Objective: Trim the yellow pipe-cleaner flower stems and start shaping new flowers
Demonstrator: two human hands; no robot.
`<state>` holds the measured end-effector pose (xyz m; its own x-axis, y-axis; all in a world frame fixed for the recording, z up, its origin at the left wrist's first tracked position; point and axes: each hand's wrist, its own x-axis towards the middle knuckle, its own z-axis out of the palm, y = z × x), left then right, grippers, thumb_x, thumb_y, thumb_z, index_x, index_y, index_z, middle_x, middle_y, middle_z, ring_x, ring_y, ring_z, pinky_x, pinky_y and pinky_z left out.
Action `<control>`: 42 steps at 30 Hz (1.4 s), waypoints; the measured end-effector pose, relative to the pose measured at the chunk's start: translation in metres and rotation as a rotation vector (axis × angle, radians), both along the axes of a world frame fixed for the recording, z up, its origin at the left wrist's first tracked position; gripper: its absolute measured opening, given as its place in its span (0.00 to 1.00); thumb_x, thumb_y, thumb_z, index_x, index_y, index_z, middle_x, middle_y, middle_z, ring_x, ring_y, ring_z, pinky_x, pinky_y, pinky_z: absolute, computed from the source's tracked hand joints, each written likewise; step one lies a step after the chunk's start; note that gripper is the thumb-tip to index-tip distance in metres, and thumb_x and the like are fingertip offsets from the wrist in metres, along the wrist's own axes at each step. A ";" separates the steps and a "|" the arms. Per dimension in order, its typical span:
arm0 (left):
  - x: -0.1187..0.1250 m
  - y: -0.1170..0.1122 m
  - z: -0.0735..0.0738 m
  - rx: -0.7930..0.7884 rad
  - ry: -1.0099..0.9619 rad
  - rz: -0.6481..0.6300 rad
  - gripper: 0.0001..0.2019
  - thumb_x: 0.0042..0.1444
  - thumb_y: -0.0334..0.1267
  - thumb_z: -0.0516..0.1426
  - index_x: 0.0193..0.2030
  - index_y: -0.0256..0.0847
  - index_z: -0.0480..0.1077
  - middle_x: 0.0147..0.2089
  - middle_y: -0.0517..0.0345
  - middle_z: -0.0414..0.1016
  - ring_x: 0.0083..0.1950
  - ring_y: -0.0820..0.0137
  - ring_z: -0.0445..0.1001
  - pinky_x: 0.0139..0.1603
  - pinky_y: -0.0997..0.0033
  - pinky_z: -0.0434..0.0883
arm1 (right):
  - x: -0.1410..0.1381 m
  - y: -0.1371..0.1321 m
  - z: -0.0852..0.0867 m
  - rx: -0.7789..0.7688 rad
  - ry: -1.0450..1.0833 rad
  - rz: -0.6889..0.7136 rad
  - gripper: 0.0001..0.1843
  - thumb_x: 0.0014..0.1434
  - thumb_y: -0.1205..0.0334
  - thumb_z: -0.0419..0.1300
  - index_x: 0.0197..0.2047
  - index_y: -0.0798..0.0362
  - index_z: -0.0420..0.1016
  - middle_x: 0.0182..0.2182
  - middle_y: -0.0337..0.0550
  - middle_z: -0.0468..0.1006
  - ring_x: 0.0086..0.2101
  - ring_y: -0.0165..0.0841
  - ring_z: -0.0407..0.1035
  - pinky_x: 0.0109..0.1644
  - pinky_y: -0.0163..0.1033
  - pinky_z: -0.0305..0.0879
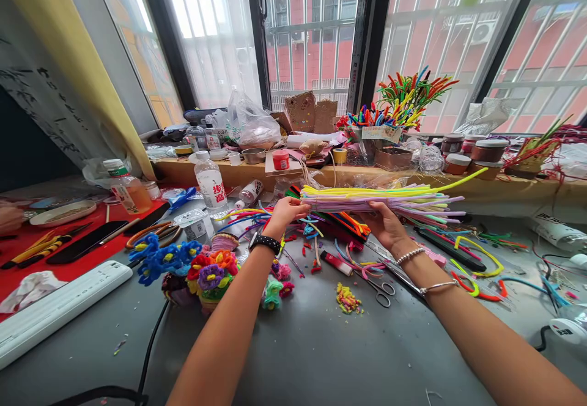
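Note:
A bundle of yellow, lilac and white pipe cleaners stretches sideways above the table, held between both hands. My left hand is closed on its left end. Nearer its middle, my right hand grips it from below, fingers partly hidden by the stems. Below the bundle lie orange and black pipe cleaners, a red-and-white tube and scissors. Small yellow and pink clippings form a pile on the grey table. Blue, red and purple fuzzy flowers stand beside my left forearm.
A water bottle and a drink bottle stand at the left, near pliers on red cloth. A long white bar lies at the left edge. Jars and more pipe cleaners line the windowsill. Another person's hand shows far left.

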<state>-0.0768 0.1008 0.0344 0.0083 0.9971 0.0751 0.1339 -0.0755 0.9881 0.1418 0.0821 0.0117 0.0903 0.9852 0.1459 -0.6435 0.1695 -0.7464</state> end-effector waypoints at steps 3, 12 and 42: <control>0.000 -0.002 0.002 0.024 0.039 0.009 0.09 0.40 0.31 0.59 0.27 0.34 0.62 0.25 0.57 0.70 0.27 0.73 0.72 0.34 0.70 0.71 | 0.001 -0.003 0.000 -0.008 0.019 0.010 0.07 0.39 0.71 0.58 0.24 0.51 0.66 0.25 0.33 0.75 0.35 0.33 0.69 0.39 0.41 0.69; 0.015 -0.019 0.004 0.399 0.582 0.250 0.09 0.44 0.35 0.56 0.34 0.38 0.63 0.27 0.55 0.73 0.30 0.68 0.73 0.31 0.71 0.67 | -0.004 -0.025 0.001 0.066 0.116 -0.088 0.15 0.37 0.72 0.61 0.32 0.51 0.70 0.28 0.31 0.76 0.34 0.31 0.69 0.38 0.38 0.69; 0.007 -0.012 -0.007 0.399 0.118 -0.173 0.10 0.41 0.43 0.57 0.28 0.39 0.70 0.31 0.58 0.69 0.35 0.72 0.67 0.38 0.73 0.63 | 0.023 -0.037 -0.015 -0.099 0.213 -0.240 0.07 0.38 0.71 0.61 0.25 0.54 0.71 0.22 0.30 0.75 0.26 0.25 0.69 0.32 0.30 0.71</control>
